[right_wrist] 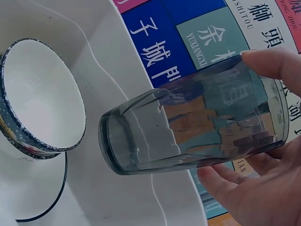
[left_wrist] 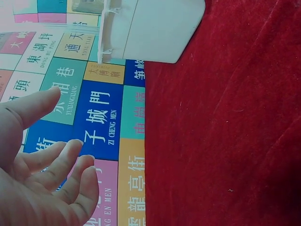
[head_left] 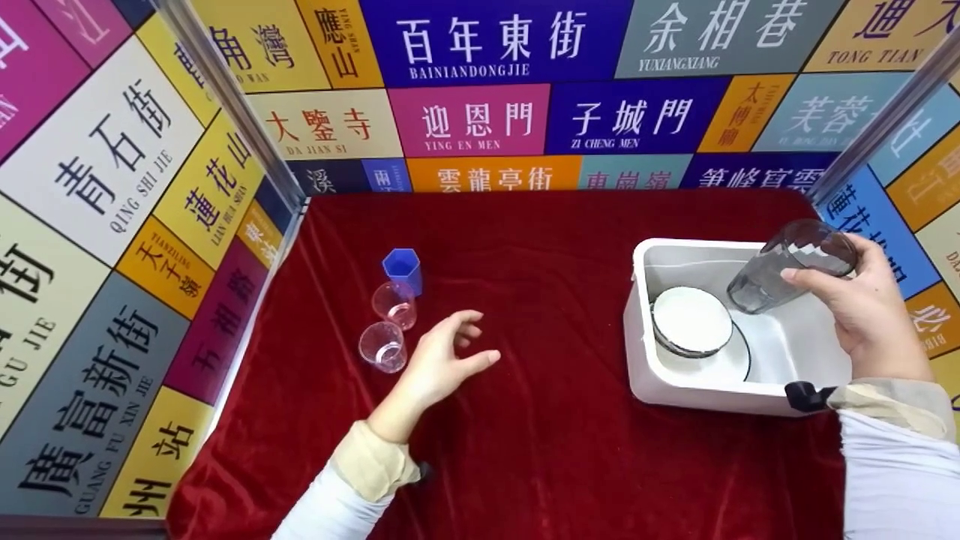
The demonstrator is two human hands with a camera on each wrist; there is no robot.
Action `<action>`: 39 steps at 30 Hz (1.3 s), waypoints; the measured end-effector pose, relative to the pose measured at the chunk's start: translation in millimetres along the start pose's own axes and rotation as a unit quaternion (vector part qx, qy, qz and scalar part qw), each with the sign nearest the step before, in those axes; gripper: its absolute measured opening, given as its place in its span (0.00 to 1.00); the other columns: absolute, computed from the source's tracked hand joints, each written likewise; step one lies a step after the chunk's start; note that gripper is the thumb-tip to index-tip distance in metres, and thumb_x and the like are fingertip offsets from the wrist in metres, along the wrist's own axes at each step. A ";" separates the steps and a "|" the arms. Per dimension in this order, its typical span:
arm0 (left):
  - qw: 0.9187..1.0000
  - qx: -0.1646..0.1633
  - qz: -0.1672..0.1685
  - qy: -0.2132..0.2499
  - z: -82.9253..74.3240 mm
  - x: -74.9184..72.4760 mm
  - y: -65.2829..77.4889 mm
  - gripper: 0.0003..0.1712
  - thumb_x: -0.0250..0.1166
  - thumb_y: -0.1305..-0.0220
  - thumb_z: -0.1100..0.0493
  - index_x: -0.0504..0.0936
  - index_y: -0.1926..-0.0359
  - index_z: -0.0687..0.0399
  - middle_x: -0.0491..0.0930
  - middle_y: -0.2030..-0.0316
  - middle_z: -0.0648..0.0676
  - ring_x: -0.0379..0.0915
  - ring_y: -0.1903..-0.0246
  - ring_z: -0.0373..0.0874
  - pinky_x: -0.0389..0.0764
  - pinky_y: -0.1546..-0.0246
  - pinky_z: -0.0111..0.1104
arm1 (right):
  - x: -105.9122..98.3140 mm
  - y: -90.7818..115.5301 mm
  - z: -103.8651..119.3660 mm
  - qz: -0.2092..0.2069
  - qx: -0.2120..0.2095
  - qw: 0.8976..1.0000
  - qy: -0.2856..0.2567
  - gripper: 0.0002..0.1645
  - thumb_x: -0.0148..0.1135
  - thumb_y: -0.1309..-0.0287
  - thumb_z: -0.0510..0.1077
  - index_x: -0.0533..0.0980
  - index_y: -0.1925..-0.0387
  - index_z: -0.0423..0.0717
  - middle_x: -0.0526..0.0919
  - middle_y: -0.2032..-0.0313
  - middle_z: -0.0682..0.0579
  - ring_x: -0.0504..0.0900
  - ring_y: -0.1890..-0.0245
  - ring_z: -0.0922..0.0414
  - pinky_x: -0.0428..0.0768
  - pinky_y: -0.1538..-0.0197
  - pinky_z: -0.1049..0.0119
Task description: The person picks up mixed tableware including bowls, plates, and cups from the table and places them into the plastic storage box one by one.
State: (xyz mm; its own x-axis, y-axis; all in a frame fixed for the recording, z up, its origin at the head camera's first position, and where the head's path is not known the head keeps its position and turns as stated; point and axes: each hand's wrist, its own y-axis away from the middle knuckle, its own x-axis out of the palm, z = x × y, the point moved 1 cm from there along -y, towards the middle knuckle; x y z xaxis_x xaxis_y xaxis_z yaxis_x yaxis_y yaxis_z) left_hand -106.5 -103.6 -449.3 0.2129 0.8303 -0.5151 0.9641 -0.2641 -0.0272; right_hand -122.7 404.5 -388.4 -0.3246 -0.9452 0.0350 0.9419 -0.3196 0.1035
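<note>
White bin [head_left: 636, 345] holds dishes [head_left: 692, 321]; right hand [head_left: 874, 307] grips a tilted glass [head_left: 780, 266], left hand [head_left: 442, 360] relaxed.

Free lane over red cloth [head_left: 551, 322] between left hand [head_left: 441, 358] and obstructive white tub [head_left: 638, 345]

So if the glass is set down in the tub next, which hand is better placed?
The right hand, I'd say: it holds the glass, tilted with its base over the tub. The left hand is empty, nearer the clear cups.
</note>
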 end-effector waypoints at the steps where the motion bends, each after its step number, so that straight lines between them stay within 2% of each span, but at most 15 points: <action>1: 1.000 -0.001 0.000 0.000 -0.1 -0.3 -0.1 0.34 0.77 0.44 0.51 0.77 0.38 0.53 0.84 0.54 0.56 0.78 0.53 0.54 0.80 0.48 0.43 | -0.2 -0.8 -0.9 -0.004 0.004 1.000 0.003 0.44 0.73 0.51 0.26 0.61 0.40 0.56 0.69 0.46 0.60 0.75 0.52 0.66 0.77 0.52 0.85; 8: 1.000 -0.003 -0.007 0.001 1.8 -2.6 0.3 0.33 0.76 0.44 0.51 0.77 0.38 0.52 0.84 0.54 0.55 0.78 0.55 0.49 0.80 0.50 0.42 | -1.7 -5.5 -7.6 -0.022 0.024 0.999 -0.034 0.44 0.71 0.52 0.23 0.61 0.42 0.57 0.68 0.47 0.61 0.72 0.50 0.63 0.79 0.55 0.83; 13: 1.000 -0.002 -0.010 0.003 3.1 -3.6 0.5 0.33 0.76 0.44 0.51 0.77 0.39 0.52 0.84 0.54 0.55 0.78 0.55 0.49 0.81 0.50 0.42 | -1.3 -8.8 -12.5 -0.050 0.058 0.997 -0.029 0.49 0.73 0.51 0.26 0.57 0.37 0.58 0.65 0.47 0.64 0.69 0.49 0.65 0.78 0.55 0.84; 18: 1.000 -0.003 -0.011 0.004 3.6 -3.8 0.1 0.34 0.77 0.45 0.51 0.77 0.38 0.53 0.84 0.54 0.55 0.78 0.55 0.50 0.80 0.50 0.42 | 0.6 -13.1 -15.0 -0.084 0.102 0.991 0.004 0.56 0.76 0.49 0.34 0.50 0.30 0.64 0.57 0.33 0.65 0.62 0.38 0.65 0.69 0.36 0.79; 21: 1.000 -0.004 -0.011 0.003 3.5 -4.6 0.1 0.34 0.77 0.45 0.51 0.77 0.38 0.53 0.84 0.54 0.56 0.78 0.55 0.50 0.80 0.49 0.43 | 0.1 -15.8 -16.9 -0.093 0.117 0.989 0.014 0.58 0.76 0.48 0.36 0.48 0.29 0.66 0.50 0.27 0.64 0.58 0.35 0.65 0.62 0.30 0.77; 26: 1.000 0.001 -0.017 0.002 3.6 -6.4 0.4 0.34 0.76 0.44 0.50 0.77 0.38 0.53 0.85 0.54 0.56 0.79 0.55 0.50 0.81 0.50 0.43 | -2.4 -18.8 -21.6 -0.093 0.122 0.988 0.003 0.58 0.77 0.49 0.35 0.49 0.29 0.64 0.55 0.31 0.65 0.62 0.39 0.66 0.66 0.34 0.78; 30: 1.000 0.001 -0.019 0.004 4.2 -6.8 0.3 0.34 0.76 0.44 0.50 0.77 0.39 0.53 0.85 0.54 0.56 0.79 0.55 0.50 0.81 0.50 0.43 | -3.6 -21.1 -24.3 -0.093 0.134 0.987 0.002 0.61 0.78 0.50 0.36 0.47 0.28 0.66 0.55 0.31 0.66 0.64 0.43 0.68 0.63 0.32 0.77; 37: 1.000 -0.005 -0.018 -0.001 4.4 -6.4 -0.5 0.34 0.77 0.45 0.50 0.77 0.38 0.52 0.85 0.54 0.55 0.78 0.55 0.49 0.80 0.50 0.42 | -6.0 -27.4 -28.2 -0.105 0.135 0.985 -0.014 0.61 0.78 0.52 0.33 0.49 0.29 0.65 0.62 0.46 0.69 0.66 0.47 0.69 0.66 0.35 0.76; 39: 1.000 -0.005 -0.019 -0.002 4.6 -6.3 -1.1 0.34 0.77 0.45 0.50 0.77 0.38 0.52 0.85 0.54 0.54 0.78 0.55 0.49 0.80 0.50 0.42 | -7.1 -29.2 -29.3 -0.109 0.139 0.984 -0.015 0.61 0.78 0.53 0.33 0.49 0.29 0.65 0.62 0.46 0.69 0.66 0.48 0.69 0.68 0.38 0.77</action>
State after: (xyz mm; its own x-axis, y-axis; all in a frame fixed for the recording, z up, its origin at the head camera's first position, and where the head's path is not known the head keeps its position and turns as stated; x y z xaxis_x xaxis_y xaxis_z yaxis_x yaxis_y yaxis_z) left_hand -109.6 -110.8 -449.9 0.1751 0.8377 -0.5173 0.9732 -0.2268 -0.0380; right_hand -145.4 418.7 -420.8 -0.5219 -0.8529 0.0099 0.7909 -0.4796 0.3800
